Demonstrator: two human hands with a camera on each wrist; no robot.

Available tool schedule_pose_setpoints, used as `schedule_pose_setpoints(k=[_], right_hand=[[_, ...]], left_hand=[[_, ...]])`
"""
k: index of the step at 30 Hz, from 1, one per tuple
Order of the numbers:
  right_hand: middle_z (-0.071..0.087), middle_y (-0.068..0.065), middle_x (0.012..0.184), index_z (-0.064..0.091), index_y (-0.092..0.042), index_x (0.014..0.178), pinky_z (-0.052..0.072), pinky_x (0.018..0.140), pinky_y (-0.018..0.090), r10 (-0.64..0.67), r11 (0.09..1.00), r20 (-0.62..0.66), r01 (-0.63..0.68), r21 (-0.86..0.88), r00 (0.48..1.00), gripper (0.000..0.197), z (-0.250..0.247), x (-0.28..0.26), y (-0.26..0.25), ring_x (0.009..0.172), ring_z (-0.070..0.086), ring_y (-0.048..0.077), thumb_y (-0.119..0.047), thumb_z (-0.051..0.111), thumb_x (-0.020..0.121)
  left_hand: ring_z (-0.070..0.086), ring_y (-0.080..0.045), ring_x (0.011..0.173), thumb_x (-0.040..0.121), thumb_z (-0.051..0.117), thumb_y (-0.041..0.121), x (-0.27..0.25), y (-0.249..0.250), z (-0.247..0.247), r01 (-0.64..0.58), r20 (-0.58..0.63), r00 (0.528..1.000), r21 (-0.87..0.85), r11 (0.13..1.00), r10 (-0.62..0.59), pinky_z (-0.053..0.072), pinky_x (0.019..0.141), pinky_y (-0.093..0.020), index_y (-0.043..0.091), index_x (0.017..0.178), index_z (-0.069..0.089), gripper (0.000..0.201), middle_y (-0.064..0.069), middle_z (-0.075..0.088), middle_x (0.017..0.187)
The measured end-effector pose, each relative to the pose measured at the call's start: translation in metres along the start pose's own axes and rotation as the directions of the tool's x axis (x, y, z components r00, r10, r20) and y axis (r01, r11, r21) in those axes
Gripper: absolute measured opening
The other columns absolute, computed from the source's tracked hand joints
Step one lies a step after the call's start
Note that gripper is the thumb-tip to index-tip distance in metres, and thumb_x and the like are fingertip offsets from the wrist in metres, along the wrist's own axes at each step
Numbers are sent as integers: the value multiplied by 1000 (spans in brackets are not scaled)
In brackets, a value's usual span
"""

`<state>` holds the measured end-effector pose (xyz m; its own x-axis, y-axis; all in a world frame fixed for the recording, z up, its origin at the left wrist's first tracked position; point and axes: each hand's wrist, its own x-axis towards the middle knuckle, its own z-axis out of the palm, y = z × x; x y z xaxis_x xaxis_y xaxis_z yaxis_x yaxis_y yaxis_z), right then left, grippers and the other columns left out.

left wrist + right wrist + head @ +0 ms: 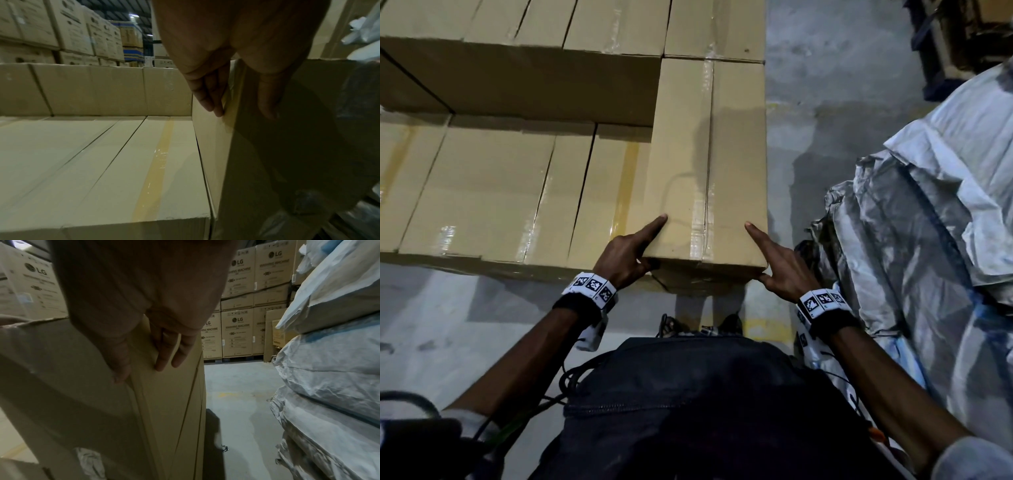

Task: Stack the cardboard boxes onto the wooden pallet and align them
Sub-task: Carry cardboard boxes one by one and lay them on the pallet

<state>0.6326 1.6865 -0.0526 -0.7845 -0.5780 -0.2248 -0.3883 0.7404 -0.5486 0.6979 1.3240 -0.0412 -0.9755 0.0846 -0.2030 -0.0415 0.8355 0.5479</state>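
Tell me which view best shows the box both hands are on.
Head view: the box shows its whole top, with the left hand and right hand at its near corners. The left wrist view shows only one dark side; the right wrist view only a side.

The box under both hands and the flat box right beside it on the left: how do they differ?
The held box stands a layer higher than the neighbouring box. Both hands, left hand and right hand, press its near corners; the neighbour is untouched. Its tape is clear, the neighbour's yellowish. Both are plain brown cardboard.
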Motion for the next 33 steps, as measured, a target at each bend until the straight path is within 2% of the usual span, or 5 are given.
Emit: schedule_pose_setpoints(k=[3,6,14,22,33], right_hand=[[22,-10,170,-4,-52,160,61,87,48,13,1000,1,-13,-5,1000,132,2,0,0,113,68,32,-2,84,76],[23,-10,170,-5,-53,160,61,84,47,14,1000,1,-14,-14,1000,133,1,4,-1,105,70,31,-3,85,76],[27,-6,169,-2,-49,161,58,83,39,29,999,-2,-29,-27,1000,129,4,4,-3,109,70,30,-5,85,77],[29,-5,168,-1,-51,161,60,92,47,13,1000,-6,-13,-24,1000,128,2,6,1,119,66,32,-9,87,78],[30,-9,167,2,-48,162,57,92,40,-6,1000,-24,5,-26,1000,125,3,6,5,127,62,31,-10,87,77]], left_hand=[[69,-30,89,83,85,16,-3,2,-4,-33,26,999,34,999,32,58,85,-42,46,163,15,110,-18,72,122],[60,-20,82,84,85,15,-4,0,-6,-53,50,997,46,998,51,57,84,-41,47,162,14,110,-15,72,109],[68,-28,95,84,85,14,-3,-6,-8,-72,44,997,25,997,71,55,89,-38,53,160,15,110,-17,72,119],[70,-27,92,83,86,14,0,-8,-4,-100,25,995,60,993,98,58,86,-40,51,161,15,112,-15,73,117],[70,-24,95,84,85,14,1,-12,2,-104,4,995,41,994,104,53,90,-30,54,159,16,109,-12,73,120]])
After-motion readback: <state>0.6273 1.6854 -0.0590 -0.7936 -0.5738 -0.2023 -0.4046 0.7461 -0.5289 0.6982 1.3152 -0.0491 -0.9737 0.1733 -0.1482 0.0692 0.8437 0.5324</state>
